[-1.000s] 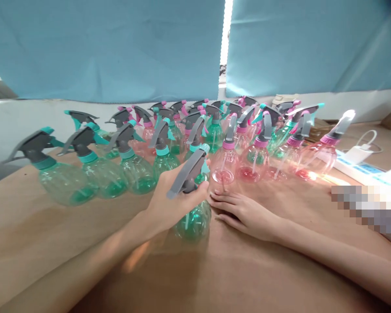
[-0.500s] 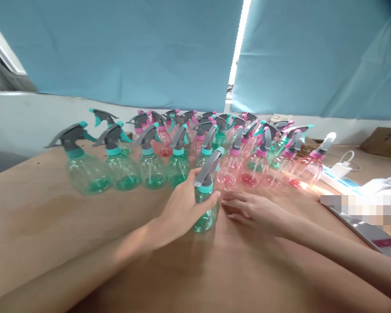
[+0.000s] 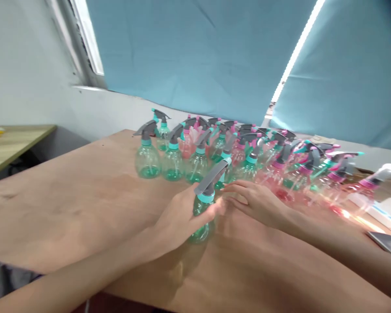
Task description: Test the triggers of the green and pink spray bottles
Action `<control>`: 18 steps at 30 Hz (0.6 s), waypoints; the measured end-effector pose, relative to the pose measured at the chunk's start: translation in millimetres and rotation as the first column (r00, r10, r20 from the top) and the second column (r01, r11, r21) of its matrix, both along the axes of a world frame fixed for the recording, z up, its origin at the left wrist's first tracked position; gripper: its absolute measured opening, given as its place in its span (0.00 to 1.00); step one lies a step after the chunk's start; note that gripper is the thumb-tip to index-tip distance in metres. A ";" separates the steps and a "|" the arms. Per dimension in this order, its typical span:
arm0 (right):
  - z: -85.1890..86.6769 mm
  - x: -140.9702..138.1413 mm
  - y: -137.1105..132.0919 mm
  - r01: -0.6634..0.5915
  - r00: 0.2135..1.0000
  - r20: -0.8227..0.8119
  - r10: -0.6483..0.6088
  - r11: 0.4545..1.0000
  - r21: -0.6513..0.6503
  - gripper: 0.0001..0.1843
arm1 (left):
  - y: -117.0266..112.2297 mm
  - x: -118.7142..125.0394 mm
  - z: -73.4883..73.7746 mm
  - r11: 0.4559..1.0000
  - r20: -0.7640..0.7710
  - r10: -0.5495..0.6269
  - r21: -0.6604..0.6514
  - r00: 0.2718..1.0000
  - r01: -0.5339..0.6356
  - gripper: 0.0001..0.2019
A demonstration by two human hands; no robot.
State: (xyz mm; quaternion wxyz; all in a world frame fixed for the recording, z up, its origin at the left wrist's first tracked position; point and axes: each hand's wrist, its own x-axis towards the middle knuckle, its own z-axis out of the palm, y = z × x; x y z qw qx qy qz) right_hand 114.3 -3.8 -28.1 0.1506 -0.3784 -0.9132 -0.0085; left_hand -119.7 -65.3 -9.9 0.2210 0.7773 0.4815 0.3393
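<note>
In the middle of the view, my left hand [image 3: 177, 213] is wrapped round a clear green spray bottle [image 3: 200, 234] with a grey and turquoise trigger head, held upright low over the table or on it; I cannot tell which. My right hand [image 3: 257, 202] is just to the right, its fingers stretched out towards this bottle and slightly apart, holding nothing. Whether its fingertips touch the bottle is unclear. Behind both hands stands a row of green spray bottles [image 3: 149, 163], continuing rightwards into pink spray bottles [image 3: 280, 182]. A little coloured tint shows at their bases.
The wooden table [image 3: 68, 200] carries several more bottles at the back, close to a wall below a blue curtain [image 3: 189, 52]. At right lie a white power strip [image 3: 378, 213] and a flat grey device [image 3: 386, 242]. Another table [image 3: 22, 139] stands at far left.
My view has swung left, so the bottle rows appear farther right. My left hand still grips the same bottle. My right hand has stayed close beside it, fingers still extended.
</note>
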 end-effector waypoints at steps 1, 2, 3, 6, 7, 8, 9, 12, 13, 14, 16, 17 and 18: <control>2.9 -14.8 1.7 -0.002 1.000 -0.022 0.002 1.000 0.005 0.15 | -3.9 -12.6 1.5 0.999 -0.015 0.037 0.012 0.999 -0.037 0.14; 5.8 -30.2 3.5 -0.012 0.999 -0.047 0.012 1.000 0.011 0.14 | -7.0 -25.7 1.4 0.996 -0.027 0.090 0.021 0.996 -0.090 0.16; 8.7 -45.9 5.4 -0.031 0.996 -0.079 0.031 0.999 0.013 0.14 | -9.0 -39.0 -0.1 0.984 -0.037 0.170 0.061 0.985 -0.168 0.16; 16.3 -92.7 13.8 -0.090 0.976 -0.201 0.084 0.996 -0.019 0.15 | -9.3 -79.8 -9.0 0.956 0.077 0.264 0.113 0.961 -0.272 0.17; 18.6 -107.5 17.7 -0.091 0.966 -0.245 0.079 0.995 -0.040 0.16 | -7.9 -93.0 -11.3 0.950 0.113 0.277 0.118 0.954 -0.290 0.17; 20.8 -121.4 22.1 -0.091 0.957 -0.283 0.066 0.993 -0.075 0.17 | -6.1 -105.7 -12.5 0.931 0.127 0.330 0.117 0.935 -0.345 0.17; 23.0 -134.4 27.0 -0.095 0.947 -0.316 0.057 0.990 -0.107 0.18 | -3.8 -117.6 -12.4 0.909 0.119 0.393 0.101 0.912 -0.405 0.17; 28.8 -166.5 41.7 -0.096 0.925 -0.380 0.000 0.968 -0.234 0.24 | 5.3 -147.9 -5.0 0.818 0.065 0.562 0.104 0.825 -0.565 0.19; 30.2 -174.9 46.0 -0.086 0.920 -0.390 -0.030 0.957 -0.277 0.26 | 9.4 -155.9 -1.3 0.774 0.040 0.622 0.120 0.782 -0.622 0.20; 31.3 -182.2 49.9 -0.075 0.916 -0.397 -0.058 0.947 -0.312 0.28 | 14.0 -163.0 2.2 0.747 0.002 0.658 0.116 0.753 -0.654 0.20; 32.5 -193.8 56.1 -0.057 0.907 -0.410 -0.097 0.936 -0.347 0.30 | 25.1 -175.0 7.3 0.718 -0.015 0.692 0.119 0.722 -0.685 0.20; 32.7 -198.3 58.6 -0.053 0.902 -0.418 -0.108 0.933 -0.355 0.30 | 31.6 -180.3 8.4 0.712 -0.010 0.697 0.124 0.717 -0.691 0.19; 32.9 -202.1 60.8 -0.052 0.898 -0.425 -0.114 0.931 -0.361 0.31 | 38.8 -185.3 8.3 0.713 -0.003 0.695 0.129 0.719 -0.689 0.20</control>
